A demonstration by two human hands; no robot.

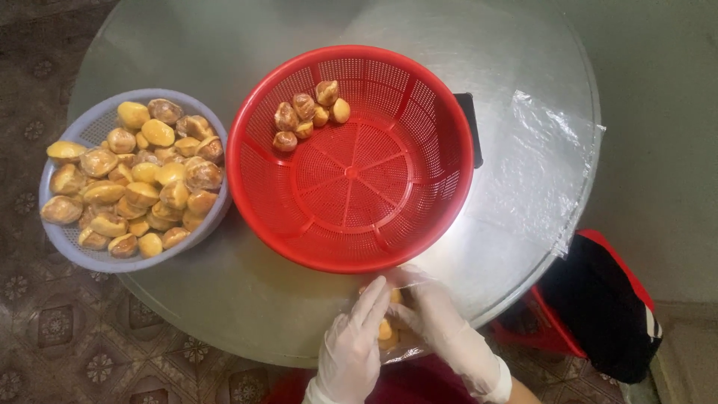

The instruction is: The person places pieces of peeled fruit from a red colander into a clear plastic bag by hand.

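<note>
Two baskets stand on my round metal counter (247,299). The red plastic basket (419,217) in the middle holds seven small brown and yellow seeds (307,112), bunched against its far wall. The grey basket (63,239) on the left, touching the red one at the rim, is heaped with the same kind of seeds (138,176), some still in a brownish skin, some bare yellow; there are too many, and too overlapped, for me to count exactly. A sheet of clear plastic film (538,164) lies flat on the right of the counter, and a dark flat object (470,127) peeks out from behind the red basket.

Both my hands are gloved in thin white gloves and meet at the near edge of the counter, just before the red basket. My left hand (351,344) has its fingers stretched up and forward; my right hand (441,322) curls in from the other side. Between them, both grips are pressed together on a yellow seed (385,329) wrapped in clear film. I see at least two yellow pieces there, one above the other, so the bundle's long axis runs away from me toward the basket. How each fingertip sits I cannot tell.
</note>
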